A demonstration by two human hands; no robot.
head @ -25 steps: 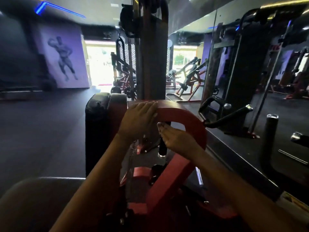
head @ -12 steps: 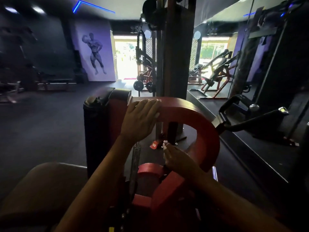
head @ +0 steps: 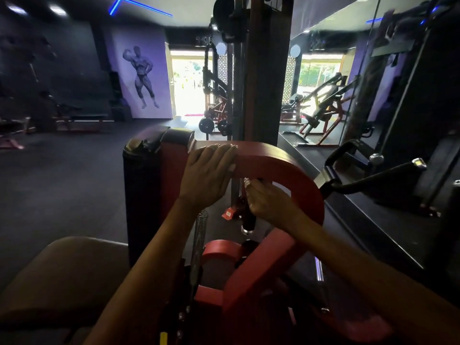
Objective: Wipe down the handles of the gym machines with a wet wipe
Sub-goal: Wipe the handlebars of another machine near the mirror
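Observation:
A red curved frame arm of a gym machine arches in front of me. My left hand rests on top of it, fingers laid flat over the edge. Under the arch hangs a short black handle with a chrome end cap. My right hand grips the upper part of this handle, fingers wrapped round it. I cannot make out a wet wipe in either hand.
A black upright pad stands left of the frame arm and a tan seat lies at lower left. A second black handle bar juts out at the right, beside a wall mirror. A coil spring hangs below my left wrist.
My right hand slid down the black handle and has come back up to its upper part. My left hand stayed on the red arm.

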